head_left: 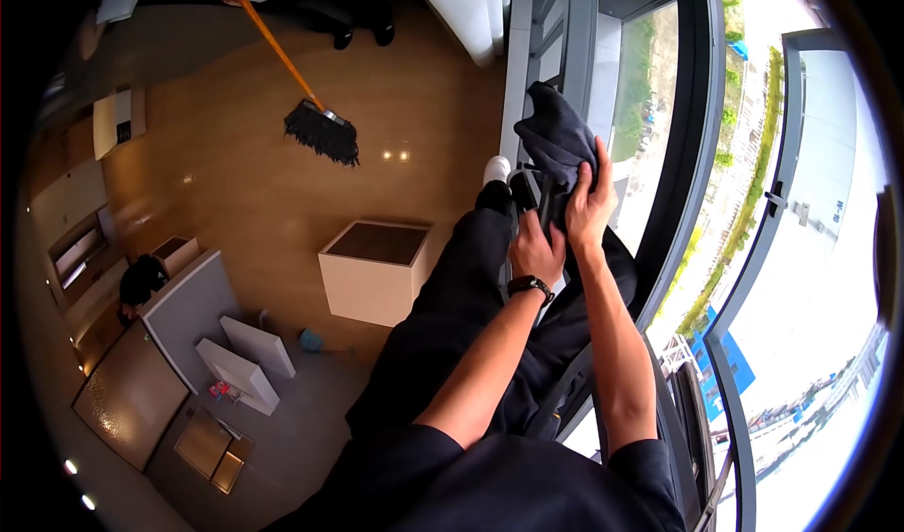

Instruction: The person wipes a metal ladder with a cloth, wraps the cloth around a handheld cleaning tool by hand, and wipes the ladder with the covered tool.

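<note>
A dark grey cloth (557, 135) hangs bunched in front of me beside the window. My right hand (591, 202) is closed on its lower right edge, thumb on top. Just below and to the left, my left hand (537, 254) is closed around a slim black handle-like piece (546, 201) that runs up under the cloth. What the cloth covers at its upper end is hidden. A black band (532, 289) circles my left wrist. Both hands are close together above my dark trousers.
The open window pane (829, 174) and dark window frame (680, 127) stand at my right, with the outdoors far below. Down on the floor are a wooden box (367, 292) and a person's mop (320, 132). White boards (240, 377) lie lower left; another person (141, 282) is beyond.
</note>
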The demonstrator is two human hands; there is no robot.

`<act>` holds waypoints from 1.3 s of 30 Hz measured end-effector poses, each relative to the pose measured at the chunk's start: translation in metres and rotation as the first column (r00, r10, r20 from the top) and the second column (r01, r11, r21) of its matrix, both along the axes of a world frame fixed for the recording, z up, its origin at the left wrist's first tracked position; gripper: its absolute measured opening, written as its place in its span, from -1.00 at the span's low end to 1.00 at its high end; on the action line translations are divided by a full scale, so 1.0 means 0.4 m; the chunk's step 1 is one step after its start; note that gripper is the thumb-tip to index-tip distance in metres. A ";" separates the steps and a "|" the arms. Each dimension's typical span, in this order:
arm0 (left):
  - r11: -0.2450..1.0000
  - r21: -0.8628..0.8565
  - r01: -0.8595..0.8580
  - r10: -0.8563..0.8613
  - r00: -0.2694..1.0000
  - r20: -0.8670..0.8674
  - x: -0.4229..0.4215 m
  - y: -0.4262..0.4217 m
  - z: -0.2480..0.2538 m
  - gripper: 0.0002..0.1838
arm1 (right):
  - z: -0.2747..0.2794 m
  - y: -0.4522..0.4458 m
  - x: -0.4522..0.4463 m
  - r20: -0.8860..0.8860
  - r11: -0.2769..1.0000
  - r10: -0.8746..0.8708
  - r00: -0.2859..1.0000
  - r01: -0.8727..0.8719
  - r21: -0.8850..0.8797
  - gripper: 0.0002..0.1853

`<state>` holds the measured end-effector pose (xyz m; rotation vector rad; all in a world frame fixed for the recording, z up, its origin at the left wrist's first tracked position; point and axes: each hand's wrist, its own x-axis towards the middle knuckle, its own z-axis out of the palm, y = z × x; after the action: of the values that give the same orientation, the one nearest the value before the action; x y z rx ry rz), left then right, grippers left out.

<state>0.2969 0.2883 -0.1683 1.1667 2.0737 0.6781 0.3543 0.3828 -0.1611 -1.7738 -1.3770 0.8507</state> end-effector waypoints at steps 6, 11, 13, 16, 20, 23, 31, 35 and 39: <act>0.999 0.045 0.004 -0.003 0.999 -0.036 0.010 0.003 -0.005 -0.69 | -0.041 -0.062 0.044 -0.098 0.994 -0.074 0.992 0.066 -0.084 -0.51; 0.995 0.091 -0.043 0.047 0.998 -0.040 0.015 0.012 0.000 -0.71 | -0.064 -0.080 0.070 -0.048 0.989 0.106 0.993 -0.110 -0.094 -0.43; 0.997 0.072 -0.038 0.042 0.998 -0.052 0.014 0.006 -0.002 -0.72 | -0.014 -0.062 0.054 -0.128 0.993 0.084 0.988 -0.093 -0.067 -0.43; 0.992 -0.109 -0.062 0.068 0.996 0.052 0.013 0.011 0.005 -0.55 | 0.041 -0.012 -0.014 -0.128 0.998 0.057 0.990 -0.058 -0.007 -0.43; 0.987 -0.141 -0.083 0.084 0.996 0.004 0.022 0.030 0.035 -0.47 | -0.002 -0.001 -0.037 0.052 0.998 0.009 0.999 -0.012 0.068 -0.39; 0.992 -0.118 -0.035 0.025 0.996 -0.091 0.021 0.017 0.011 -0.50 | 0.004 -0.010 -0.030 0.075 0.999 -0.009 0.997 0.005 0.053 -0.42; 0.978 -0.211 -0.006 -0.008 0.998 -0.065 0.010 0.009 -0.009 -0.54 | 0.023 -0.017 -0.032 0.057 1.000 -0.024 0.998 0.024 -0.011 -0.42; 0.998 -0.066 -0.019 0.015 0.999 -0.050 0.008 -0.009 -0.044 -0.56 | 0.026 -0.022 -0.037 0.140 1.000 -0.011 0.990 0.011 0.002 -0.36; 0.992 -0.129 -0.007 -0.001 0.998 -0.060 0.008 -0.008 -0.036 -0.55 | 0.029 -0.016 -0.039 0.274 0.998 -0.001 0.962 -0.016 0.061 -0.30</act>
<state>0.3002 0.2851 -0.1825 1.1236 2.1356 0.5080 0.3387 0.3764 -0.1496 -1.8911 -1.5681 0.5736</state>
